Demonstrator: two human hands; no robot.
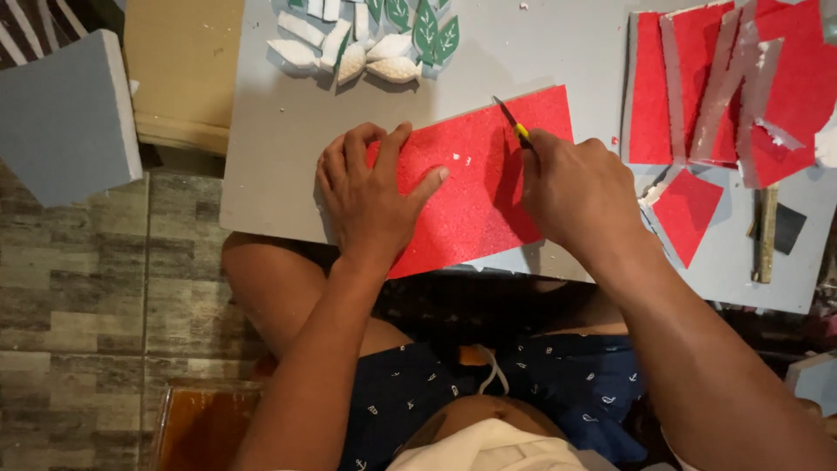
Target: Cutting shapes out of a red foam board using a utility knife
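Observation:
A red glitter foam sheet (475, 187) lies tilted on a grey board (288, 131) across my lap. My left hand (370, 187) presses flat on the sheet's left part, fingers spread. My right hand (575, 187) grips a small yellow craft knife (512, 122), whose blade tip rests on the sheet near its upper edge. The knife's handle is mostly hidden in my fist.
White foam petals (344, 48) and green leaf shapes (432, 30) sit at the board's far edge. Red offcuts and clear strips (732, 83) lie on a second grey board at right, beside a wooden stick (765, 235). A grey block (65, 118) rests at left.

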